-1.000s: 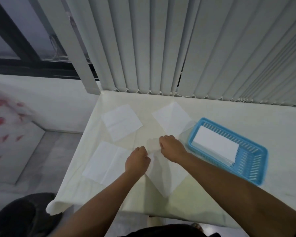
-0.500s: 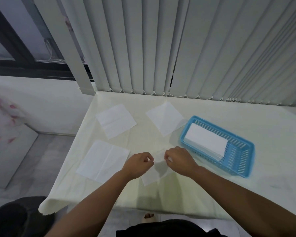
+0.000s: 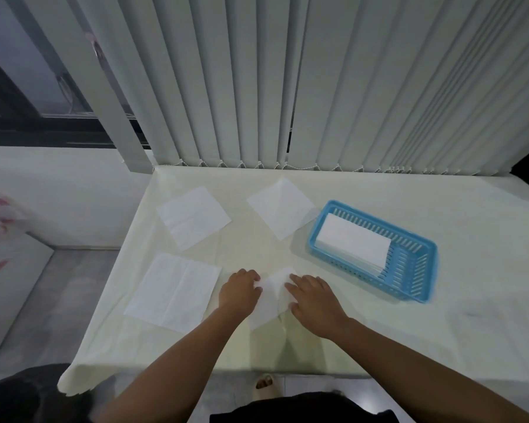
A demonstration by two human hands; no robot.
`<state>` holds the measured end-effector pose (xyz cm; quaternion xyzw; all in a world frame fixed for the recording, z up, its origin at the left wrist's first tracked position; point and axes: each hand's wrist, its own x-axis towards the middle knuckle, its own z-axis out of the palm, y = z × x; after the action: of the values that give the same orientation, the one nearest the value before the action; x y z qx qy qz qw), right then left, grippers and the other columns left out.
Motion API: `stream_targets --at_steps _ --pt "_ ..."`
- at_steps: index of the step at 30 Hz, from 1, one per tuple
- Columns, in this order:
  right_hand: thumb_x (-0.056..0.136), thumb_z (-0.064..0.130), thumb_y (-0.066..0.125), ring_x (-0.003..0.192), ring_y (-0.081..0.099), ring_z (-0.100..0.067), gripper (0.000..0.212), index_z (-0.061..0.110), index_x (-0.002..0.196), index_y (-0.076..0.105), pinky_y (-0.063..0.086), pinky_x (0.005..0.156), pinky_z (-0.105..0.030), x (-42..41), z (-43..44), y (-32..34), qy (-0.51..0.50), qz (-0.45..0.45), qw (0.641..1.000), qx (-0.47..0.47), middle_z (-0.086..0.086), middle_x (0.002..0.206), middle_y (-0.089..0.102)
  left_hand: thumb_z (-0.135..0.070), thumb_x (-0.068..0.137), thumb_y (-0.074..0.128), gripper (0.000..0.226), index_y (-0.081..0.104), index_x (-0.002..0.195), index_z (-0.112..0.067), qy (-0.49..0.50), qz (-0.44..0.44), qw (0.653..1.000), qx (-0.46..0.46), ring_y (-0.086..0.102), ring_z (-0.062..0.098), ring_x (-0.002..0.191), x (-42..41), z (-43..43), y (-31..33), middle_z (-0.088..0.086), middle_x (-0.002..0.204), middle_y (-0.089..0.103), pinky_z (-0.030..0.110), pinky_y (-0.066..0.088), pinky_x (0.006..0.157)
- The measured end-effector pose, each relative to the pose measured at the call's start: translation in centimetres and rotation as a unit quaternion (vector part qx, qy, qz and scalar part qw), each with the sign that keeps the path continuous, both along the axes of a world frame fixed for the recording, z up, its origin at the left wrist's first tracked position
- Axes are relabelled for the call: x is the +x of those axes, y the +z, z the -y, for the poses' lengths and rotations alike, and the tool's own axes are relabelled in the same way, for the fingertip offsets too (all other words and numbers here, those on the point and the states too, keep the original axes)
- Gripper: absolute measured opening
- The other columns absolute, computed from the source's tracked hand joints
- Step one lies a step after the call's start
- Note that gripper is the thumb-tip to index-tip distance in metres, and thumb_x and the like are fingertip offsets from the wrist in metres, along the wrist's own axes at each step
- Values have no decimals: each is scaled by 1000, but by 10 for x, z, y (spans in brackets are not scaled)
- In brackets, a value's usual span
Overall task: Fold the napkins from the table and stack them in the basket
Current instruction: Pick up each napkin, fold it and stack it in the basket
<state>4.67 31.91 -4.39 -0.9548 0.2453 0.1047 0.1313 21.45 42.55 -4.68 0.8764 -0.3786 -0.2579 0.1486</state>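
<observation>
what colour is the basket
Light blue; the basket shows clearly in the head view.

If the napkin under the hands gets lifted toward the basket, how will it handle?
Probably floppy: the napkin is thin, creased paper, so it may sag or unfold unless pinched along the fold. Likely very light, so a push could slide it across the tablecloth.

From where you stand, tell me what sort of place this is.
Likely a home or office room: vertical blinds hang behind a cloth-covered table, and a dark window frame shows at left.
</observation>
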Motion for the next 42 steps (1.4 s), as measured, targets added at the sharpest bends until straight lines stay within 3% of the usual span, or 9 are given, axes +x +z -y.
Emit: stream_targets --at_steps 7,11,20,23,26,29,32,34,42 --pt "96 41 17 143 27 -23 56 23 147 33 12 119 -42 -10 2 -4 5 -41 999 -16 0 159 26 -26 92 50 25 54 116 -21 29 14 999 23 58 22 107 2 1 -2 2 113 62 33 47 82" --pt "101 36 29 139 33 -20 47 22 144 39 18 117 -37 -2 6 3 -29 -15 999 -32 2 155 34 -29 93 49 19 60 106 -22 29 9 999 38 60 20 102 6 1 1 -1 109 63 31 49 80" --pt "98 52 24 149 4 -27 65 20 154 10 -2 120 -47 22 13 1 4 -92 996 1 2 163 6 -25 89 49 11 60 86 -22 42 -54 996 63 60 16 87 12 -3 11 -6 92 63 27 44 66" --pt "98 52 26 148 10 -27 63 20 152 16 4 120 -47 19 8 0 -42 -82 996 3 2 162 14 -22 85 58 7 62 90 -20 52 -124 990 44 56 15 86 15 -2 11 -6 91 59 26 46 71" --pt "98 50 30 143 25 -23 57 23 148 28 16 119 -42 17 -2 9 -100 -16 995 15 4 156 31 -23 83 67 25 67 104 -10 34 -201 978 42 53 15 89 15 2 15 -3 92 56 21 42 67" --pt "99 42 38 128 43 -18 43 25 137 46 33 108 -34 11 -15 26 -198 73 974 78 7 141 50 -23 84 66 25 69 102 -5 -6 -207 977 52 53 16 87 11 7 20 -1 89 58 21 40 65" --pt "98 37 43 96 61 -18 28 18 101 63 50 88 -36 5 -25 40 -302 135 925 185 2 103 67 -24 83 67 21 68 97 -9 63 -185 980 -28 55 17 86 8 16 26 -2 91 60 25 43 71" --pt "97 40 43 80 62 -21 38 9 87 64 49 78 -37 5 -28 46 -364 141 877 281 -7 88 68 -23 81 67 15 64 91 -13 128 -219 963 -94 58 18 80 4 24 33 0 87 64 34 50 76" --pt "90 50 56 98 62 -21 40 14 105 67 46 87 -35 21 -10 56 -543 184 571 587 -3 106 69 -16 84 65 9 66 90 -10 280 -397 838 -248 61 16 74 -25 38 45 4 81 66 31 56 80"
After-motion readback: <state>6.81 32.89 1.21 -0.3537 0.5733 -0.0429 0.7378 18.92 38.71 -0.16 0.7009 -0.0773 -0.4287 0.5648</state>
